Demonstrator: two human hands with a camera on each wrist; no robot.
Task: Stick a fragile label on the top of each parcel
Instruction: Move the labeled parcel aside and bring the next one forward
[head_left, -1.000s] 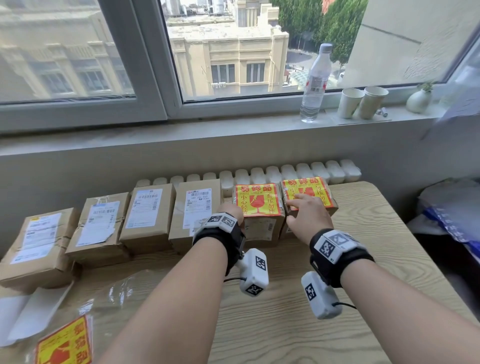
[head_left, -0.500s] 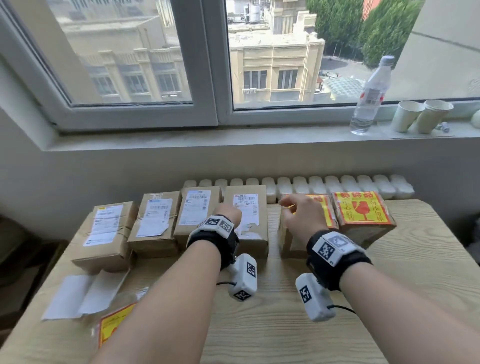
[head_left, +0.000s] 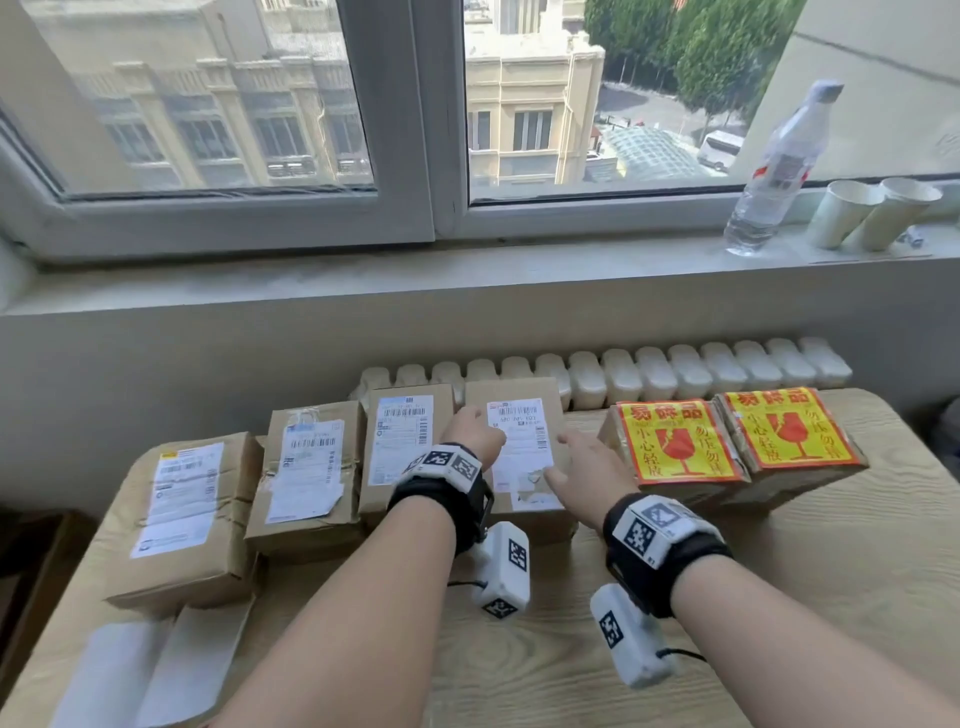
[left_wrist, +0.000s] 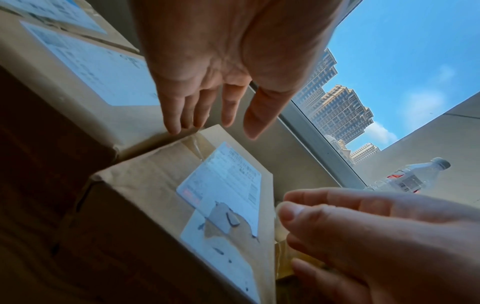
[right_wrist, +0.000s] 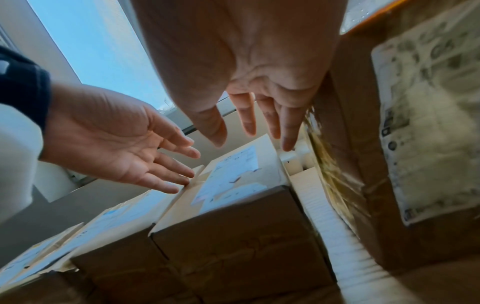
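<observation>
Six brown parcels stand in a row on the wooden table (head_left: 779, 597). The two at the right, one parcel (head_left: 675, 452) and its neighbour (head_left: 787, 436), carry yellow-and-red fragile labels on top. The others show only white shipping labels. Both hands are over the fourth parcel (head_left: 519, 431) (left_wrist: 161, 205) (right_wrist: 233, 216). My left hand (head_left: 475, 434) (left_wrist: 213, 127) has straight fingers at that parcel's left edge. My right hand (head_left: 579, 462) (right_wrist: 249, 133) is spread flat above its right half. Neither hand holds anything.
Three more unlabelled parcels (head_left: 189, 514) (head_left: 309, 478) (head_left: 402, 447) sit to the left. White backing sheets (head_left: 150, 670) lie at the table's front left. A radiator (head_left: 675, 369) runs behind the parcels. A water bottle (head_left: 779, 171) and paper cups (head_left: 872, 213) stand on the sill.
My right hand has left the labelled parcel and moved left to the plain fourth parcel. The left hand stays at that parcel's left edge. The head view has swung left.
</observation>
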